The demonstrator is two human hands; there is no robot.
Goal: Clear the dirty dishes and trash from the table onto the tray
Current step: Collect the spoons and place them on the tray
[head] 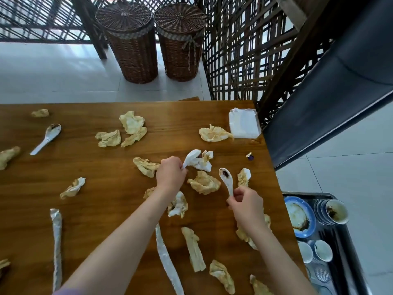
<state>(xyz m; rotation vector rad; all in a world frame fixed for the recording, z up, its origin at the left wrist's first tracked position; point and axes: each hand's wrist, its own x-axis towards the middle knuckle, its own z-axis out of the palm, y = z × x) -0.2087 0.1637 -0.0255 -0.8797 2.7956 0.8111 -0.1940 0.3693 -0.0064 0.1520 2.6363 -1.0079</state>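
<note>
Both forearms are bare and reach forward from the bottom edge of the view, the left one from low on the left side, the right one from the lower right. The left hand is turned with its back to the camera, and the fingers are curled into a fist around the handle of a white spoon; its bowl stands out above the knuckles. The right hand holds a second spoon by the handle end, probably pinched between thumb and first fingers, though the fingertips are partly hidden. Its bowl points up, beyond the grip. The two hands are near each other, not touching.
</note>
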